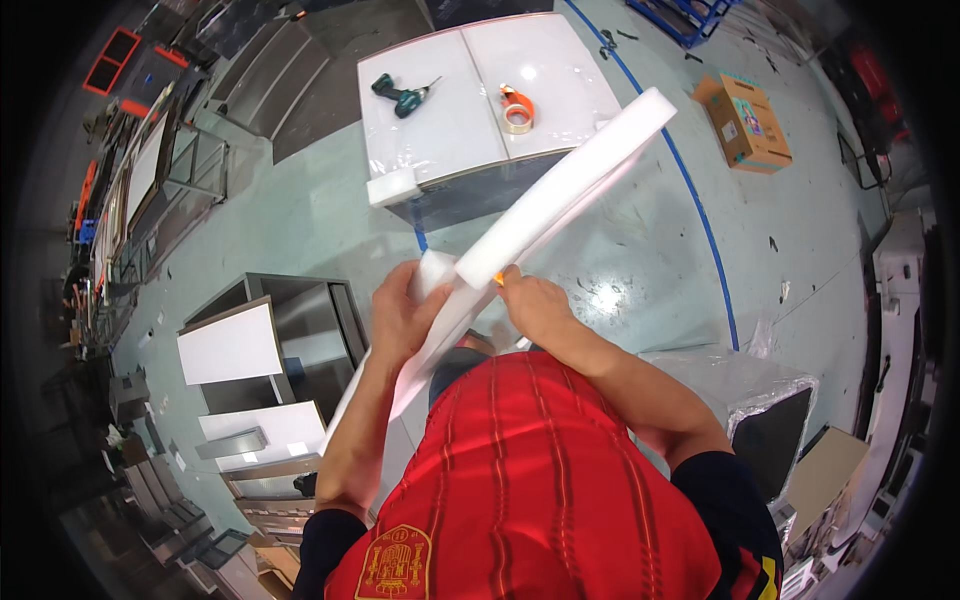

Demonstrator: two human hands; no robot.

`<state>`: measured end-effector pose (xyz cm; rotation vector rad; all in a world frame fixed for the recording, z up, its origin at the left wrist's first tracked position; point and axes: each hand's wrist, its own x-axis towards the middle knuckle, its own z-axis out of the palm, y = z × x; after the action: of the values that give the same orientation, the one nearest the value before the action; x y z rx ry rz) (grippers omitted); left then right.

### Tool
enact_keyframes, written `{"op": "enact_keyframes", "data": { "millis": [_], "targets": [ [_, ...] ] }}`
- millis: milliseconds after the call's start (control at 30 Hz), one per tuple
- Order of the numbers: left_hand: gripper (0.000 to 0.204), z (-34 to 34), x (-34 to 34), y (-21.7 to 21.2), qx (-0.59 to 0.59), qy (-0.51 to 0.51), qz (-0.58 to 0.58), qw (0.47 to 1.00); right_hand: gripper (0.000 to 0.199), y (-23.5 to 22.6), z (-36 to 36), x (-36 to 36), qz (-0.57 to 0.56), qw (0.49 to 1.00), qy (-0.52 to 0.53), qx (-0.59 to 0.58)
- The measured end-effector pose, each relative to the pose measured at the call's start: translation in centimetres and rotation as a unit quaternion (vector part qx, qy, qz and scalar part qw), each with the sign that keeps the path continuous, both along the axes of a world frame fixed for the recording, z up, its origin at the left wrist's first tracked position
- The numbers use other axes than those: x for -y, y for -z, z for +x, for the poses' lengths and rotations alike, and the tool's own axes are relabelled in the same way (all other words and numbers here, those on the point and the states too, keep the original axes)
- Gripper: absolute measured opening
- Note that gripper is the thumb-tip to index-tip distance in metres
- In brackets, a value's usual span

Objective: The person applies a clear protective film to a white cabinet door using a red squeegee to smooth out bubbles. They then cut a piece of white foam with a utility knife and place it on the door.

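Observation:
A long white foam strip (pixel 570 185) slants up to the right in front of my body. My left hand (pixel 403 312) is closed round a white foam piece (pixel 437 264), thumb on its near side. A gap separates this piece from the lower end of the long strip. More white foam runs down to the lower left past my left forearm. At the gap, my right hand (pixel 540 306) is closed on what looks like an orange utility knife (pixel 499 279); the fingers hide most of it, and its blade cannot be made out.
Ahead stands a large white-topped, plastic-wrapped box (pixel 430 150) bearing a green cordless drill (pixel 402 97) and an orange tape dispenser (pixel 516 112). A cardboard box (pixel 745 122) sits beyond a blue floor line (pixel 700 200). Grey cabinets (pixel 265 345) are at left, a wrapped unit (pixel 740 385) at right.

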<state>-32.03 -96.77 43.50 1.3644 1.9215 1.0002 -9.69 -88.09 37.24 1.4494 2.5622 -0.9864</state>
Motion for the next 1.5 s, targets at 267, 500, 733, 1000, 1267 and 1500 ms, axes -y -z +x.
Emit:
{"op": "enact_keyframes", "data": {
  "millis": [267,500,733,1000,1267,1500],
  "targets": [
    [0.035,-15.9,-1.9,-2.7,0.203,-0.116,0.078,0.969,0.042,-2.0,-11.3,-3.0,0.088,0.994,-0.039,-0.051],
    [0.041,-30.3,-7.6,-12.6,0.254,-0.111,0.185,0.943,0.034,-10.4,-20.1,-11.9,0.204,0.958,0.059,-0.194],
    [0.034,-41.1,-17.3,-20.4,0.297,-0.081,0.347,0.886,0.037,-16.3,-25.3,-19.2,0.086,0.92,0.186,-0.334],
    [0.042,-46.2,-32.0,-20.9,0.376,-0.096,0.459,0.799,0.039,-12.4,-36.8,-20.4,-0.123,0.819,0.178,-0.531],
    [0.059,-46.6,-47.0,-15.1,0.506,-0.138,0.372,0.766,0.035,-8.2,-41.3,-23.9,-0.203,0.73,0.391,-0.522],
    [0.067,-49.0,-59.5,-4.8,0.64,-0.109,0.187,0.738,0.036,-5.0,-51.2,-25.4,-0.16,0.574,0.533,-0.601]
  ]
}}
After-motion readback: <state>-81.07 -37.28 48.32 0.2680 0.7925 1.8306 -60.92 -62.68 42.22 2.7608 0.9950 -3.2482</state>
